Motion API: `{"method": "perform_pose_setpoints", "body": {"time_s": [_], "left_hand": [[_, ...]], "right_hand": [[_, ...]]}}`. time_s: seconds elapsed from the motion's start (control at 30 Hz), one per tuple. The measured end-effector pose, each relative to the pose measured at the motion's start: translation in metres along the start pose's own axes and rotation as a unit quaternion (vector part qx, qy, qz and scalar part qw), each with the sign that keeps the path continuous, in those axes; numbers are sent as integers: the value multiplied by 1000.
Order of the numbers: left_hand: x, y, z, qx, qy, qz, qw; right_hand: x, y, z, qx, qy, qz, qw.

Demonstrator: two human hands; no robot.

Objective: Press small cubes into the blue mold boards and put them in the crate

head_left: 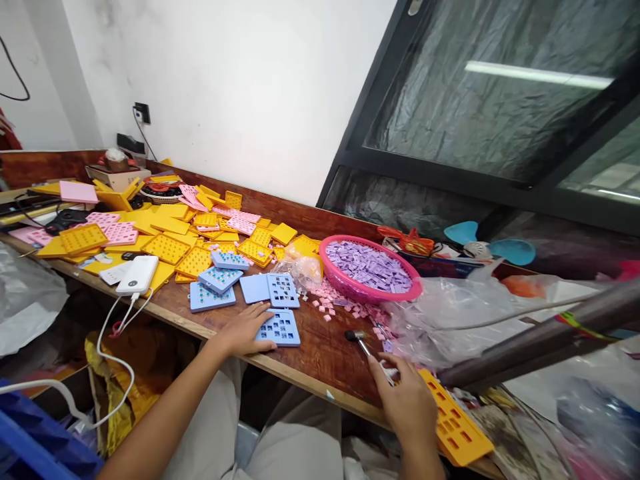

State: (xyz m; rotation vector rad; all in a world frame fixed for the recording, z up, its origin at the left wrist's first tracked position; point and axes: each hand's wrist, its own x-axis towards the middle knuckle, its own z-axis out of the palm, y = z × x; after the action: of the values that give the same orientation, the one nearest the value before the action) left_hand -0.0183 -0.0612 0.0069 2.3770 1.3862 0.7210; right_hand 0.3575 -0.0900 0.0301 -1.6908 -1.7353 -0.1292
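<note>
My left hand (247, 331) is at the left side of a light blue plastic panel (289, 329) with square holes, lying flat near the table edge. Its fingers reach the panel's far edge and its thumb the near edge, gripping it. My right hand (407, 397) is closed around the handle of a small hammer (364, 343), whose dark head sits just above or on the table. Behind the gripped panel lies an opened blue case (283, 291) with similar holes. Several blue panels with small teal parts (213, 298) are stacked to the left.
A pink basket (327, 273) of purple pieces stands behind, with pink tiles (327, 301) scattered before it. Yellow panels (167, 248) pile up leftward, beside a white power bank (139, 275) with cables. Clear plastic bags (445, 313), a dark slanting bar (530, 333) and a yellow panel (457, 427) are rightward.
</note>
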Motion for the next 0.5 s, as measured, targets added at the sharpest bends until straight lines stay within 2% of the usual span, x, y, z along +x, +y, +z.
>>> {"method": "perform_pose_setpoints", "body": {"time_s": [0.1, 0.17, 0.23, 0.33, 0.4, 0.47, 0.5], "left_hand": [[1, 1, -3, 6, 19, 5, 1000], [-1, -3, -12, 6, 22, -7, 1000], [-8, -11, -24, 13, 19, -28, 999], [-23, -26, -45, 29, 1, -56, 998], [-27, -33, -56, 28, -18, -66, 997], [-20, -34, -64, 39, -25, -76, 996], [-11, -33, -66, 58, -17, -85, 995]], "right_hand": [[3, 46, 3, -112, -90, -13, 990], [-1, 61, 8, -140, -80, -33, 986], [-3, 56, 12, -141, -43, -49, 988], [4, 17, 20, -69, -23, -93, 993], [18, -25, 29, 9, -87, -155, 984], [37, -68, 44, 45, -178, -239, 953], [48, -87, 54, 51, -202, -273, 939]]}}
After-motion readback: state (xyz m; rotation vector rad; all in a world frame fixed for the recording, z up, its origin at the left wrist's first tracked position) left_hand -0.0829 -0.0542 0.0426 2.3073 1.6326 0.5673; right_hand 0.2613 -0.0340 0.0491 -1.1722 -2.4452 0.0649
